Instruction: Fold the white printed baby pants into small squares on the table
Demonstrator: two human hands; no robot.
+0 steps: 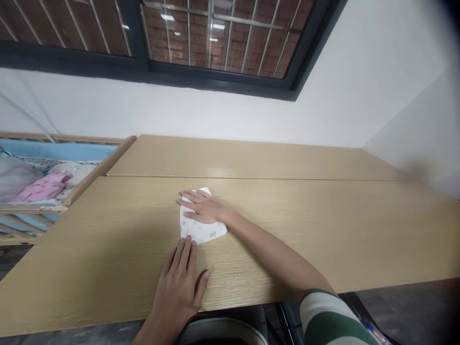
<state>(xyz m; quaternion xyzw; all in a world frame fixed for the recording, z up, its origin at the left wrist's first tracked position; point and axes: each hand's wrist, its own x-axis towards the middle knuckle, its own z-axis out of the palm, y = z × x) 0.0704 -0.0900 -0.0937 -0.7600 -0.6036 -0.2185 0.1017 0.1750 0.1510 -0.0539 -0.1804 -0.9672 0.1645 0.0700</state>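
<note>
A small white cloth [201, 234] with a faint printed pattern lies flat on the light wood tabletop [287, 230]. My right hand [201, 207] rests flat across its upper part, fingers spread and pointing left. Below it, my left hand [181, 275] lies palm down on the wood, fingers stretched out with the thumb apart. Its fingertips touch the cloth's lower left edge. Part of the cloth is hidden under my right hand.
At the left stands a wooden crib [102, 165] with blue lining and a pink cloth [45, 187] inside. A seam runs across the tabletop towards the back. Behind it are a white wall [215, 112] and a dark-framed barred window [219, 79].
</note>
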